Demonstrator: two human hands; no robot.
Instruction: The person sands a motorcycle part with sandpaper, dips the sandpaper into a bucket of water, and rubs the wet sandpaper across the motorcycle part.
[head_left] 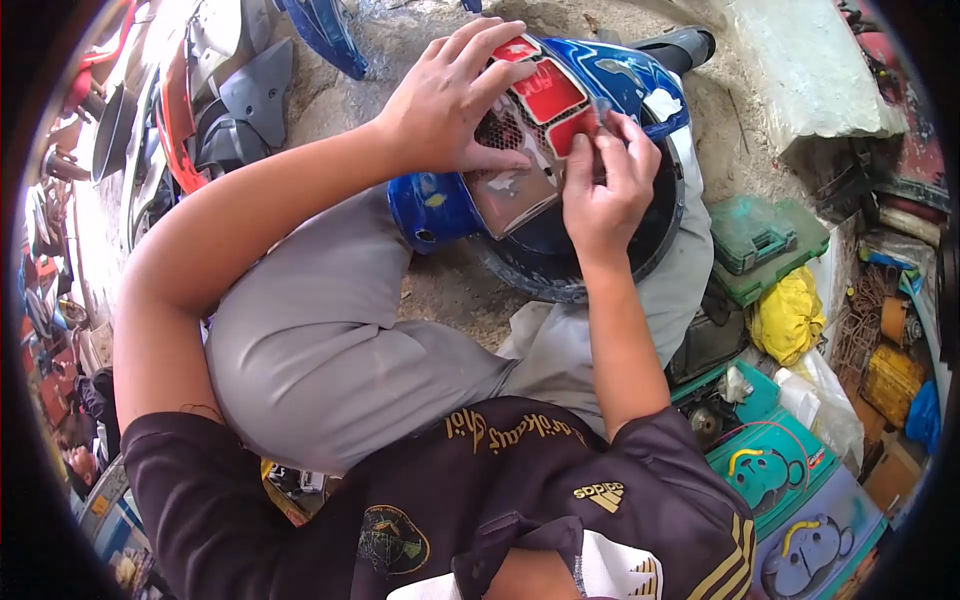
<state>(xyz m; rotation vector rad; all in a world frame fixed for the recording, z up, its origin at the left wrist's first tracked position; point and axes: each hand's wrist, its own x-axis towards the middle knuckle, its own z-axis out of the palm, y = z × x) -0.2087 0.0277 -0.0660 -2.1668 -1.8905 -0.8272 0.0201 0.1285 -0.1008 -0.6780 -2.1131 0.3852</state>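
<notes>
A glossy blue plastic fairing panel (435,205) lies across a round black tub (560,255) between my knees. On the panel sits a sticker sheet with red blocks (553,92) and a black mesh pattern. My left hand (452,95) lies on the sheet's left side, thumb and fingers spread apart. At the sheet's right edge, my right hand (612,190) is closed, thumb and fingertips pinching the edge of a red sticker (572,130). A small greyish bit shows by the right fingertips; what it is I cannot make out.
At right are a green tool case (765,240), a yellow bag (788,315) and an opened teal case (765,450). A concrete block (800,70) stands at the upper right. Motorcycle body panels (255,95) crowd the left.
</notes>
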